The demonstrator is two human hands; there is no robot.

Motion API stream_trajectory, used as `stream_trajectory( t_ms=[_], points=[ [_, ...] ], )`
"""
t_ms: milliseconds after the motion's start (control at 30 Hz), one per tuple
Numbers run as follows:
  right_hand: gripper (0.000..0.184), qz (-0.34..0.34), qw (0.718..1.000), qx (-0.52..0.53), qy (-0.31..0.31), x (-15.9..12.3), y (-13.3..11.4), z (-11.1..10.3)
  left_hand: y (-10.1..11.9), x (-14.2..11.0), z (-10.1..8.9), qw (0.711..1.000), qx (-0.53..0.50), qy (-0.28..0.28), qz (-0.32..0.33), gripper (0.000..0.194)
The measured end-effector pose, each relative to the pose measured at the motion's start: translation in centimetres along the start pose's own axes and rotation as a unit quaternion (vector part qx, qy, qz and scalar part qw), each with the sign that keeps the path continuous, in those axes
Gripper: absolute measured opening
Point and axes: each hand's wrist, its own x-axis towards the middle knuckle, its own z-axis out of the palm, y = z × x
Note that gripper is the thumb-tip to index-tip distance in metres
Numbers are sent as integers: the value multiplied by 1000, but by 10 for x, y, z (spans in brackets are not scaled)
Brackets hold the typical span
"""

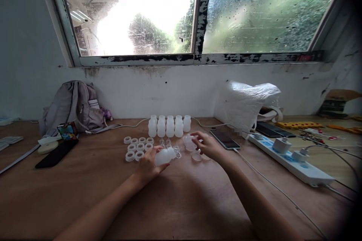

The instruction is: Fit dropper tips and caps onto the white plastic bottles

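Beneath a streaked window [158, 19], a grey backpack [70, 101] is propped against the wall [158, 90], at the left of a brown wooden surface [175, 211]; a dark flat object [56, 156] and a small printed box [68, 130] are placed before it. Farther right, translucent rings [140, 149] are laid out in rows. Beside them, a frosted bottle [163, 157] is held tilted in the left hand [147, 164], its grip closed around the body, the neck pointed right. Behind it, upright bottles [170, 128] are lined up near the wall. The right hand [208, 147] is extended to clear pieces [187, 142], its grip loosely parted, the fingers bent; whether contact is made cannot be told. Clear discs [196, 157] are set just below that hand. Beyond, a phone [225, 139] is laid flat, a plastic bag [246, 107] is rested against the wall, and a white power strip [294, 163] is fitted with plugs [281, 146].
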Motion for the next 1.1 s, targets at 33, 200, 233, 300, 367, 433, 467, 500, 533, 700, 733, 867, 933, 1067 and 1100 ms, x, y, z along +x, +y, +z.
stream_trajectory(
  t_ms=[33,200,233,300,367,433,467,500,533,700,733,867,933,1067,1100],
  points=[
    [30,-11,999,37,35,2,-2,1,-2,1,-1,1000,9,3,-2,46],
    [35,-81,989,125,-1,1,-8,20,-9,5,-7,999,24,15,20,44],
    [35,-92,987,133,-15,0,-10,25,-9,5,-8,999,25,17,26,44],
    [36,-107,983,144,-31,-3,-11,33,-10,5,-8,999,29,17,40,44],
    [36,-117,982,145,-39,-5,-12,39,-11,5,-7,998,32,22,52,44],
    [36,-125,981,144,-43,-5,-11,43,-11,5,-7,997,33,27,63,44],
    [36,-126,980,145,-45,-5,-11,44,-11,5,-7,997,35,30,68,44],
    [35,-125,980,148,-50,-6,-11,44,-11,5,-7,996,36,30,73,44],
    [35,-119,979,157,-56,-6,-11,44,-12,5,-8,996,36,28,81,44],
    [38,-24,959,255,-119,-11,-12,56,-12,5,-11,989,20,7,148,45],
    [40,-2,955,268,-125,-13,-12,62,-11,4,-12,986,19,-2,165,46],
    [41,34,961,269,-50,-17,-8,86,-13,1,-13,974,30,-37,221,49],
    [37,19,966,256,18,-18,-5,95,-14,-1,-12,969,41,-42,240,50],
    [32,-27,962,245,117,-22,0,100,-13,-4,-8,959,62,-31,274,49],
    [31,-32,961,247,122,-23,0,101,-12,-5,-7,957,68,-28,281,48]
  ],
)
